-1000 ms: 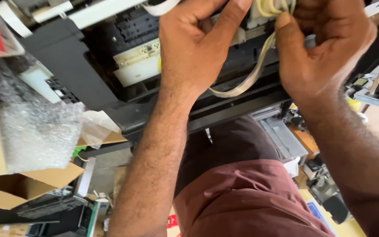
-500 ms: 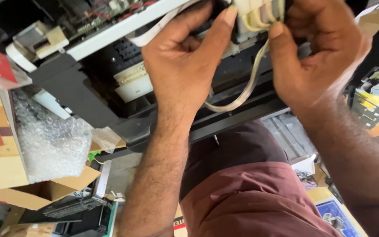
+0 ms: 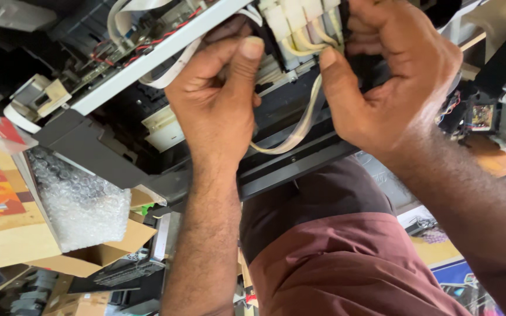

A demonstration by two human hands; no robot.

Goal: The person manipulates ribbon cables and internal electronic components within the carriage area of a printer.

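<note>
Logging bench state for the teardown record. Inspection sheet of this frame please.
Surface: no bare bench top seen; opened printer fills the work area above the person's lap.
Job's things: white ink cartridge block with pale tubes, flat tube ribbon looping below it.
Clutter: cardboard box holding bubble wrap; loose parts below.
Grippers: left hand fingers at the carriage beside the block; right hand gripping at the block, thumb on the tubes.
Cables: red and black wires, white flat cable.
Surroundings: dismantled device parts at right.
</note>
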